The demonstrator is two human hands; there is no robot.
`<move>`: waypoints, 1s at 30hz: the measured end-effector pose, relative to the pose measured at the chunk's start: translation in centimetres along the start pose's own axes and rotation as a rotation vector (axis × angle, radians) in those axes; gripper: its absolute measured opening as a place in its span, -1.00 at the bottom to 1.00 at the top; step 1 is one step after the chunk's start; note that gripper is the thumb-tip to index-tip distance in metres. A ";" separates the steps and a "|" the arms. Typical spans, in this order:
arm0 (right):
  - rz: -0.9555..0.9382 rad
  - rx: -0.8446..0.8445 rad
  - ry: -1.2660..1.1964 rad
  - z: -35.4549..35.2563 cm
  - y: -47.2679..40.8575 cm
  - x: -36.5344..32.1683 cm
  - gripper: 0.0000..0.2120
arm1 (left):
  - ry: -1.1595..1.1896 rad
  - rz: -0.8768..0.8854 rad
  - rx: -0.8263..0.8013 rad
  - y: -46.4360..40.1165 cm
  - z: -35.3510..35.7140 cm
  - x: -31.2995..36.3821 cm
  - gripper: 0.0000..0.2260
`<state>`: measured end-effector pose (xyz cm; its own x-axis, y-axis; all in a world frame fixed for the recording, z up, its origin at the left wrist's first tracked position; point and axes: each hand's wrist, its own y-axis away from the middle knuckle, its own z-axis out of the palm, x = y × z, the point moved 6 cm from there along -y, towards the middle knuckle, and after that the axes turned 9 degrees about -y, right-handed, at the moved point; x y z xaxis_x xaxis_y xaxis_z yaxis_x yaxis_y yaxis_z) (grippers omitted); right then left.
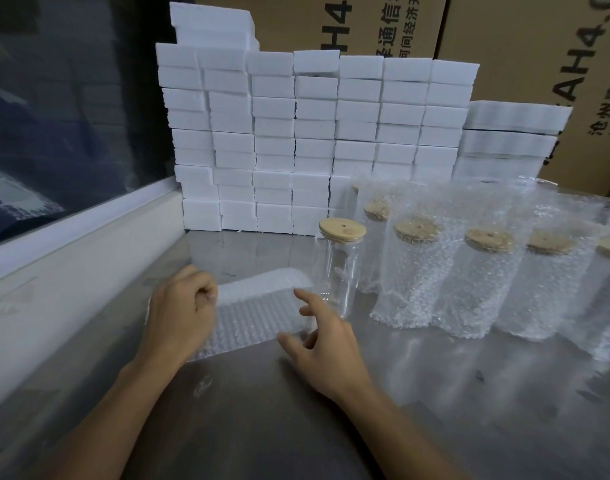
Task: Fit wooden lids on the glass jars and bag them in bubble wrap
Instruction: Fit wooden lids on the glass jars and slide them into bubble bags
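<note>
Left hand (182, 306) pinched the flat bubble-wrap bag (258, 313); right hand (326, 344), fingers spread and empty, hovered near the bare lidded jar (338, 268), which a careless reach risked toppling.

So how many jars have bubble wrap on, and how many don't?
Jars in bubble wrap: 6
Bare jar with wooden lid: 1
Total: 7 jars, as far as I can see.
</note>
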<state>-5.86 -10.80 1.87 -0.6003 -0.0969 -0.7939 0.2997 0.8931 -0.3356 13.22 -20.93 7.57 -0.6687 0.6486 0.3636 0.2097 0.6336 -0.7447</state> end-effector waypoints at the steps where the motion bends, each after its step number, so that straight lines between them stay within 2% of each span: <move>1: 0.005 0.022 -0.006 -0.2 0.0 -0.1 -0.43 | 0.015 0.040 0.022 0.0 -0.2 0.4 -0.84; 4: 0.016 0.117 -0.119 -0.9 -0.1 -0.1 -0.35 | 0.058 0.117 0.063 0.0 -0.6 1.4 -0.87; 6: -0.004 0.130 -0.204 -1.2 0.0 -0.1 -0.26 | 0.085 0.124 0.090 -0.1 -0.9 1.7 -0.87; 8: -0.053 0.129 -0.221 -1.2 0.1 -0.5 -0.27 | 0.101 0.139 0.124 -0.1 -1.4 2.0 -0.86; 13: -0.223 0.188 -0.191 -1.4 0.3 -1.7 -0.67 | 0.099 0.152 0.198 -0.2 -2.3 2.6 -0.80; 15: -0.236 0.157 -0.163 -1.0 0.3 -2.1 -0.79 | 0.095 0.103 0.245 -0.2 -2.7 2.4 -0.80; 17: -0.221 0.212 -0.150 -1.2 0.2 -2.3 -0.95 | 0.062 0.010 0.312 0.0 -3.2 1.9 -0.81; 18: -0.225 0.264 -0.148 -1.6 0.3 -2.5 -0.98 | 0.019 -0.062 0.357 0.1 -3.5 1.6 -0.82; 20: -0.248 0.343 -0.179 -2.2 0.5 -3.1 -0.90 | -0.079 -0.207 0.452 0.5 -4.1 1.0 -0.82; 22: -0.188 0.317 -0.390 -2.2 0.5 -3.0 -0.80 | -0.110 -0.246 0.524 0.7 -4.4 1.0 -0.82; 25: 0.073 0.265 -0.782 -1.1 0.5 -2.1 -0.69 | -0.127 -0.151 0.556 0.8 -4.3 1.5 -0.81; 28: 0.285 0.286 -0.939 -0.4 0.9 -1.0 -0.60 | -0.152 -0.024 0.534 0.8 -4.1 2.6 -0.86; 30: 0.321 0.298 -0.957 -0.3 0.9 -0.8 -0.58 | -0.133 0.111 0.482 0.8 -3.8 4.0 -0.92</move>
<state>-5.29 -9.78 2.36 0.3366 -0.2977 -0.8934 0.5892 0.8066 -0.0467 13.36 -16.24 10.57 -0.7529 0.6214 0.2169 -0.0476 0.2773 -0.9596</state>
